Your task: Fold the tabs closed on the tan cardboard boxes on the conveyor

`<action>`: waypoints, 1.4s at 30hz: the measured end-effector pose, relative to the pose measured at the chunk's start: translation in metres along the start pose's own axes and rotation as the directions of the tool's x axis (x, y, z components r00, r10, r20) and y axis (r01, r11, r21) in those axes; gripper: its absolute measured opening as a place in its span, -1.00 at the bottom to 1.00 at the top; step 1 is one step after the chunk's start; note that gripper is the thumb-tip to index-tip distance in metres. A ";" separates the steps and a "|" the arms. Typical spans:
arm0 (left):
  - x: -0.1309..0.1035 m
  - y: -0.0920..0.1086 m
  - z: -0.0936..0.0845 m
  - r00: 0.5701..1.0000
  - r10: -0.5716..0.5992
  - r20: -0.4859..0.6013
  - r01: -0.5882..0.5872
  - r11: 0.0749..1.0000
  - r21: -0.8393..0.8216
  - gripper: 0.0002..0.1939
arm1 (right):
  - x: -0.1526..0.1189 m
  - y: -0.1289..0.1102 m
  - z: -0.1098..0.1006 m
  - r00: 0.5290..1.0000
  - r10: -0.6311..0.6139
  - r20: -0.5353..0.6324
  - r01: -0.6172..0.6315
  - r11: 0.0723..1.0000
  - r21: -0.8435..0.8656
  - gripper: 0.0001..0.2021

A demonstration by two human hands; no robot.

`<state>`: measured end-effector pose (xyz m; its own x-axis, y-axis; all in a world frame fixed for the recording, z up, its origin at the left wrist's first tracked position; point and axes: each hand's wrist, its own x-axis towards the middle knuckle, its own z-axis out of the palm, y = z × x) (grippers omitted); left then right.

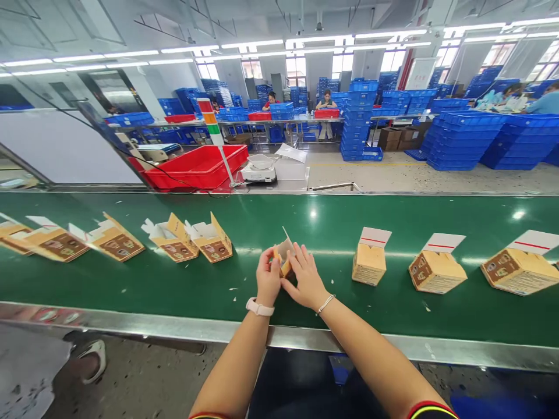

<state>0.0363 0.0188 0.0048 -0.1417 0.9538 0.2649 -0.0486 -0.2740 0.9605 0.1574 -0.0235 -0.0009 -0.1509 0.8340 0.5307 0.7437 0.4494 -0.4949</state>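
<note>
A small cardboard box (286, 247) with a raised flap stands on the green conveyor belt (279, 215) in front of me. My left hand (267, 278) grips its left side, the fingers curled round the edge. Across the right side lies my right hand (306, 278), fingers stretched out and pressing against the box. Most of the box is hidden behind both hands. To the left is an open box (215, 249) with its flaps up, beside another open box (177, 249). On the right stands a box (369, 265) with its top folded over and one white flap upright.
More boxes sit farther along the belt at both ends, such as a carton (438, 273) on the right. Beyond the belt are a red bin (196, 169), a scale (259, 169) and a signal light (211, 123). Blue crates (358, 122) and people are behind. A metal edge (297, 336) borders the belt.
</note>
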 end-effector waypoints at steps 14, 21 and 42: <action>0.006 0.020 0.018 0.987 0.041 0.157 -0.080 0.965 0.252 -0.88 | 0.014 0.028 -0.005 0.913 0.321 -0.253 -0.174 0.865 0.470 -0.62; 0.025 0.025 0.044 0.950 -0.288 0.120 0.269 0.951 0.154 -0.70 | 0.031 0.027 -0.012 0.593 0.797 -0.116 -0.452 0.449 0.771 -0.67; 0.012 0.022 0.076 0.627 -0.612 0.483 0.647 0.754 0.115 -0.68 | 0.015 0.037 -0.065 0.501 0.853 0.144 -0.589 0.215 0.779 -0.72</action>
<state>0.1088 0.0335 0.0354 0.4184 0.8247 -0.3805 -0.0144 0.4249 0.9051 0.2252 -0.0148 0.0333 0.4656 0.8474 -0.2553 -0.2584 -0.1458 -0.9550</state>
